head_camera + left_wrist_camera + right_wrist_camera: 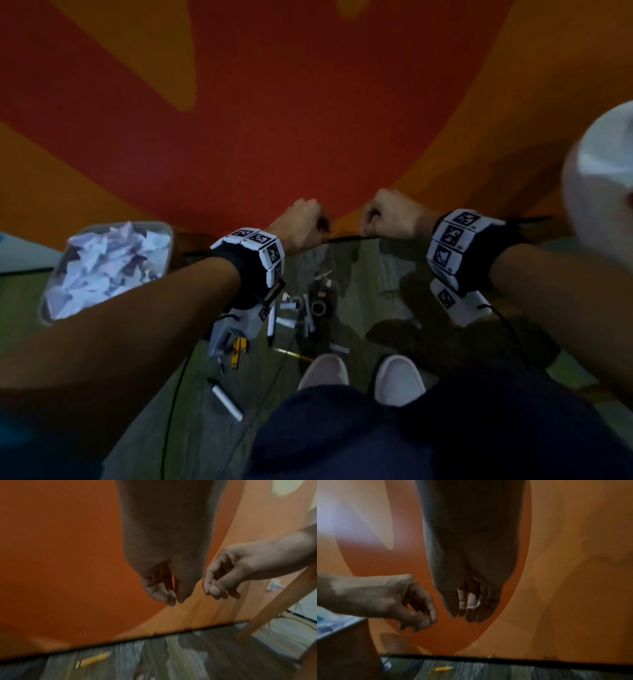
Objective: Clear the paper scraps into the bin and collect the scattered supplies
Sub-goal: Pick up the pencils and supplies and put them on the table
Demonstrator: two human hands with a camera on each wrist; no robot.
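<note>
A grey bin (161,226) heaped with white paper scraps (102,267) stands on the floor at the left. Supplies lie scattered on the grey carpet between my arms: a tape roll (320,308), a white marker (227,399), a pencil (294,354) and several small clips and pens. A yellow pencil (94,661) (442,669) lies near the wall's base. My left hand (325,228) (175,600) and right hand (371,219) (464,614) hang side by side above the floor. On both, the fingers are curled with thumb against fingertips, and nothing shows in them.
An orange and red wall (308,120) fills the view ahead, with a black strip along its base. My white shoes (325,371) stand just behind the supplies. A white rounded object (599,171) is at the right edge. A wooden leg (274,608) slants at the right.
</note>
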